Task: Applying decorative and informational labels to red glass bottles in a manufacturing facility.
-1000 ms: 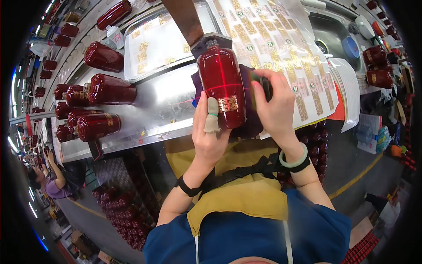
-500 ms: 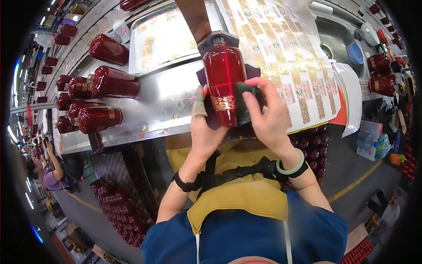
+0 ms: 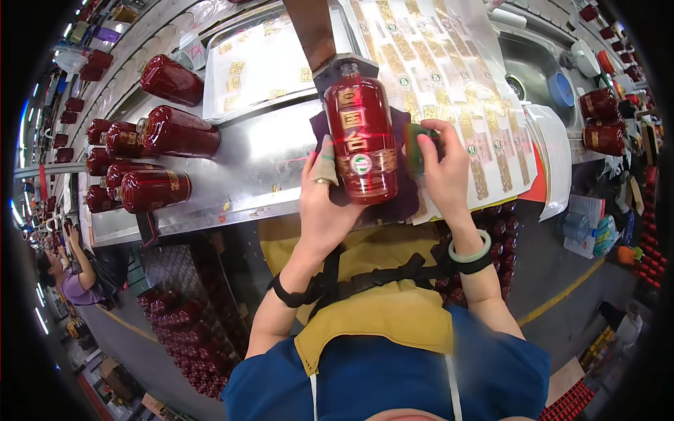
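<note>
A dark red glass bottle [image 3: 359, 189] with gold lettering and a round white-green label lies on a dark cloth [image 3: 399, 133], its neck against a metal holder [image 3: 344, 64]. My left hand [image 3: 324, 203], with pale covers on some fingers, curls around the bottle's left side and lower end. A red laser cross falls on the glass. Just right of the bottle, and apart from it, my right hand [image 3: 447, 168] pinches a dark green scouring pad [image 3: 414, 150] between thumb and fingers.
Several red bottles [image 3: 179, 131] lie and stand at the left of the metal bench [image 3: 260, 154]. Behind is a tray [image 3: 210, 98] with gold stickers; sticker sheets [image 3: 484, 133] lie at the right, near a sink [image 3: 537, 59]. A person [image 3: 81, 277] works far left.
The bottle has rolled so that its gold lettering and round label now face up. My right hand has drawn the pad off the bottle, to the right.
</note>
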A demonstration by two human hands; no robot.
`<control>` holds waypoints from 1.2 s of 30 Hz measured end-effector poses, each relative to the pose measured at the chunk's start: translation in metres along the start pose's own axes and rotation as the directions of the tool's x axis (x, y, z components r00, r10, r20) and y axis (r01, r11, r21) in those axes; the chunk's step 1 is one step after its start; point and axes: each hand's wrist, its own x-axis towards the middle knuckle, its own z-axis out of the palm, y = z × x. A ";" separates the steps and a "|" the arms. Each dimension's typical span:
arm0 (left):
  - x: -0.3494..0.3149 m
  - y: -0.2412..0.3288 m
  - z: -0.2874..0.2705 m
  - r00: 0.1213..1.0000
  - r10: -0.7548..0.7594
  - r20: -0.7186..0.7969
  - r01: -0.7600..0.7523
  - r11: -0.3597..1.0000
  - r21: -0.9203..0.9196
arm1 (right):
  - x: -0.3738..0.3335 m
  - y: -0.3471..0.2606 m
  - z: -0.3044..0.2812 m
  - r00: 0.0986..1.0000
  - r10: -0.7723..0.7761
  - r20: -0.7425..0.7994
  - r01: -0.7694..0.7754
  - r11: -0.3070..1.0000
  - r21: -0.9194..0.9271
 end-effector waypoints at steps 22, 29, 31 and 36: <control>-0.006 -0.001 -0.002 0.974 -0.182 0.132 0.192 0.979 -0.068 | -0.021 0.021 0.001 0.980 -0.174 0.100 0.147 0.963 0.227; -0.009 0.009 0.001 1.000 0.011 0.012 -0.011 0.999 -0.038 | -0.018 0.006 -0.002 0.979 -0.182 0.088 0.159 0.964 0.215; -0.012 0.012 0.001 0.998 -0.041 0.041 0.043 0.997 -0.066 | -0.020 0.003 0.002 0.979 -0.180 0.098 0.153 0.961 0.229; -0.017 0.012 0.003 0.998 -0.055 0.041 0.056 0.998 -0.008 | -0.020 -0.002 0.007 0.961 -0.250 0.121 0.236 0.965 0.114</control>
